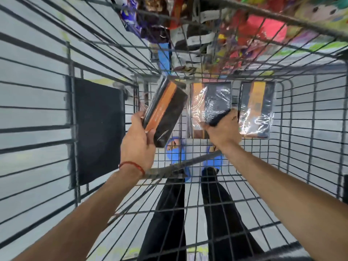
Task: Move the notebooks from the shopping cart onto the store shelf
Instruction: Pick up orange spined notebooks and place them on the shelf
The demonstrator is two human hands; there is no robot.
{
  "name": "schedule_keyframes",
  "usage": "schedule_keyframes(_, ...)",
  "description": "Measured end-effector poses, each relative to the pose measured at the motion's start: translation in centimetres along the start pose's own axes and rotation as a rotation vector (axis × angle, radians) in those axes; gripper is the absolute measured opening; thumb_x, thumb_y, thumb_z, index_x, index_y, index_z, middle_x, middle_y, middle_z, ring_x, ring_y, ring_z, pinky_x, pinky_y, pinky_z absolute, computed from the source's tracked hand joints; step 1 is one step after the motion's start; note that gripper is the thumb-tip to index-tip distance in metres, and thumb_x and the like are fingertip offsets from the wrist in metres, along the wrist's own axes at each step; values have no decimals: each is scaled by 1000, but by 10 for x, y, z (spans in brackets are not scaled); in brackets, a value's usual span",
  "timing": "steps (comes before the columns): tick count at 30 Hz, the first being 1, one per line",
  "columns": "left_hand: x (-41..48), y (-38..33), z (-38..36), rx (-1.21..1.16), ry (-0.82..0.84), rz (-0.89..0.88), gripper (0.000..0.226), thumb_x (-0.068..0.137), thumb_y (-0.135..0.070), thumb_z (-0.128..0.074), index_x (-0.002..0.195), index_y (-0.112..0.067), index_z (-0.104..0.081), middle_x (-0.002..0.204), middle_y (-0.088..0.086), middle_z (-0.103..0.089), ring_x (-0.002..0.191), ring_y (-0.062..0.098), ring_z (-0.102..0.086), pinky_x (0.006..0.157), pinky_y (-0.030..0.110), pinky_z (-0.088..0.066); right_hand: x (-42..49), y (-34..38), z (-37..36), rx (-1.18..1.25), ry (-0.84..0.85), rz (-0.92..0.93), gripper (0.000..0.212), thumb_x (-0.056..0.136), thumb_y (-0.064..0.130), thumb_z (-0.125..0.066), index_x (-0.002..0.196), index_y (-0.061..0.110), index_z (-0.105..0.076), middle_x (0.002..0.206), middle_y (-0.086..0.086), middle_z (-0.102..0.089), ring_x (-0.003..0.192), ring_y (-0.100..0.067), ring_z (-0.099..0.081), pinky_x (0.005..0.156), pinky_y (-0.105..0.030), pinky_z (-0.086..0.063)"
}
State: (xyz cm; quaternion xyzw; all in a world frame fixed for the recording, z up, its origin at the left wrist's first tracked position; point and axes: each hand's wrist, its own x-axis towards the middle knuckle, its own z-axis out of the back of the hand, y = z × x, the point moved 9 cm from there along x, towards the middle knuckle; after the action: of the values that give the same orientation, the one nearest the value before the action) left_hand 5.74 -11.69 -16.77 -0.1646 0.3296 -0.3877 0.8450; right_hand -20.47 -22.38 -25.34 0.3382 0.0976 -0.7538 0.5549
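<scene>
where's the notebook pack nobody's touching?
Head view: the untouched notebook pack lies flat on the floor of the cart, right of centre. It sits beside the wrapped pack that the right hand grips, near the cart's right wall.

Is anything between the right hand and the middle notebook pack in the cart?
Nothing visible. The right hand is on the middle notebook pack, gripping its near edge on the cart floor. The left hand holds a second pack off to the side.

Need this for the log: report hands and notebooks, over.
Left hand grips lifted notebook pack. Right hand grips wrapped pack on cart floor. Third pack beside it. Nothing seen blocking.
</scene>
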Motion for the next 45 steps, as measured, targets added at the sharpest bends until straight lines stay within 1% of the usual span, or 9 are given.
schedule_keyframes(3, 2, 2, -3, 60, 10, -29, 43, 98, -21, -49, 136, -30, -30, 109, 1, -64, 90, 28, -63, 83, 47, -55, 2, -8, -2, 73, -6, -70, 108, 64, 68, -78, 140, 5, -33, 126, -12, -62, 109, -31, -64, 68, -33, -46)
schedule_keyframes(11, -5, -10, -8, 119, 32, -60, 37, 98, -20, -48, 132, -22, -34, 109, 5, -64, 88, 28, -62, 79, 47, -54, -18, -29, 18, 157, -159, -90, 78, 71, 53, -84, 122, 10, -43, 104, -6, -69, 91, -30, -68, 75, -44, -56)
schedule_keyframes(15, -12, -26, -4, 159, 56, -86, 36, 99, -21, -48, 132, -19, -35, 107, 4, -63, 80, 21, -53, 77, 40, -51, -37, -34, 32, 214, -143, -38, 55, 90, 30, -73, 127, 8, -38, 66, 12, -51, 68, -26, -61, 64, -36, -48)
schedule_keyframes(23, -42, -81, 25, 161, 103, -160, 37, 97, -19, -48, 132, -21, -35, 102, 8, -65, 78, 31, -62, 70, 46, -54, -98, -59, 102, 390, -147, -45, 34, 92, 17, -69, 121, 14, -50, 86, 7, -66, 83, -20, -66, 70, -32, -49)
schedule_keyframes(29, -86, -129, 44, 77, 119, -185, 37, 98, -20, -48, 132, -22, -35, 92, 4, -62, 66, 29, -58, 62, 39, -50, -156, -88, 179, 600, -249, -62, 21, 92, 7, -69, 97, 16, -52, 76, 14, -58, 70, -11, -60, 73, -20, -50)
schedule_keyframes(33, -123, -175, 50, 62, 118, -252, 34, 98, -19, -50, 130, -12, -41, 86, 3, -56, 71, 29, -55, 63, 35, -42, -192, -110, 214, 712, -248, -57, 29, 90, 15, -75, 100, 15, -48, 82, 8, -64, 84, -20, -66, 85, -45, -55)
schedule_keyframes(38, -165, -237, 40, 4, 104, -320, 33, 97, -17, -50, 129, -8, -43, 97, 12, -62, 83, 33, -58, 66, 33, -36, -230, -155, 266, 792, -360, 35, 32, 84, 22, -80, 106, 12, -59, 92, 2, -70, 85, -17, -66, 81, -34, -52)
schedule_keyframes(42, -202, -290, 18, -27, 84, -364, 36, 98, -28, -46, 130, -14, -42, 110, 5, -56, 85, 22, -52, 74, 38, -47, -244, -211, 299, 944, -375, 58, 34, 84, 5, -77, 111, 12, -57, 89, 11, -68, 73, 9, -63, 75, -15, -50)
schedule_keyframes(45, -233, -325, -6, -2, 70, -381, 26, 93, -36, -43, 114, -21, -39, 87, 5, -56, 85, 34, -55, 77, 47, -49, -248, -257, 323, 1011, -362, 86, 33, 83, 4, -78, 107, 17, -58, 94, 4, -72, 84, -5, -69, 87, -35, -56)
